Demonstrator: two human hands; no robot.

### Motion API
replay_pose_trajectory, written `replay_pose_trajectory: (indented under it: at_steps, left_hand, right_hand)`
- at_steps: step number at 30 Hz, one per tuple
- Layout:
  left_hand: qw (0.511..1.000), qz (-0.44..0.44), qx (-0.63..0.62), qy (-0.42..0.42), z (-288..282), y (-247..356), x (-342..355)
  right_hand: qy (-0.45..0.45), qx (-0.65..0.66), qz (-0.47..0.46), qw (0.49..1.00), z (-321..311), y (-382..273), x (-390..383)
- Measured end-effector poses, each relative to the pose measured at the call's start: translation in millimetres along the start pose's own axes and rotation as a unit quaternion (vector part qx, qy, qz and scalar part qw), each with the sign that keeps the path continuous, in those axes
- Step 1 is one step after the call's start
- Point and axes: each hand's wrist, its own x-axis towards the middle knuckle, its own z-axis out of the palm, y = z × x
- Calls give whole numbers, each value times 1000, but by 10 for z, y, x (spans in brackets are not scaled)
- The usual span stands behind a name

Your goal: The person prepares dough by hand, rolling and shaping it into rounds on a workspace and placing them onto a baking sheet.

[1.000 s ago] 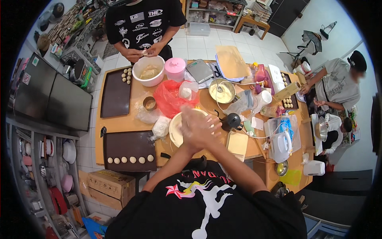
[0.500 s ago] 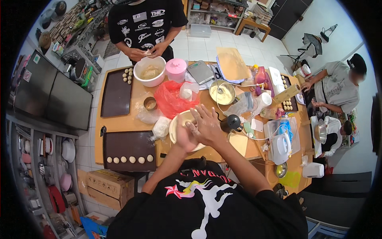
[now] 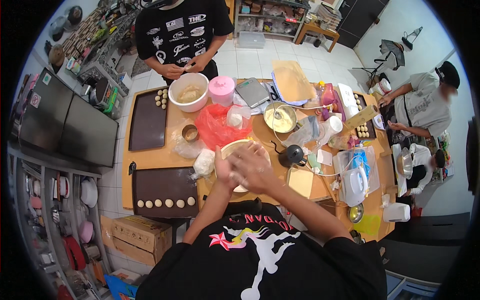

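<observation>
My left hand [image 3: 224, 171] and my right hand [image 3: 256, 171] are pressed together, palm against palm, above a cream-coloured round bowl [image 3: 231, 146]. The right hand lies across the left with its fingers stretched out and slightly smeared by motion. Of the left hand, the thumb and palm edge show; its fingers are mostly behind the right. Pale flour or dough marks the skin. Whatever may lie between the palms is hidden. To the left, a dark baking tray [image 3: 165, 182] carries a row of several round dough balls [image 3: 169, 203] along its near edge.
A bag of white powder [image 3: 204, 163], a red plastic bag [image 3: 220, 122] and a metal ring cutter [image 3: 190, 132] lie close by. Right of my hands stands a black kettle [image 3: 291, 156]. A person across the table handles dough beside a white bowl [image 3: 189, 102]; others work at right.
My right hand has slid over the left, and both hands have shifted slightly nearer to me. The whole view has moved a little. Across the table, the person's hands have shifted slightly.
</observation>
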Motion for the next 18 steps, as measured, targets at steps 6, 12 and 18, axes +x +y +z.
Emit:
replay_pose_trajectory:
  at_steps: [6,12,18]
  left_hand:
    - [973,58,221,18,-255,-184,87]
    - [948,82,287,107,-333,-211,77]
    - [990,-11,143,-1,-294,-104,84]
  right_hand:
    - [-38,43,32,998,206,-137,75]
    - [30,-12,95,995,92,-52,135]
    - [3,85,24,996,75,-42,46]
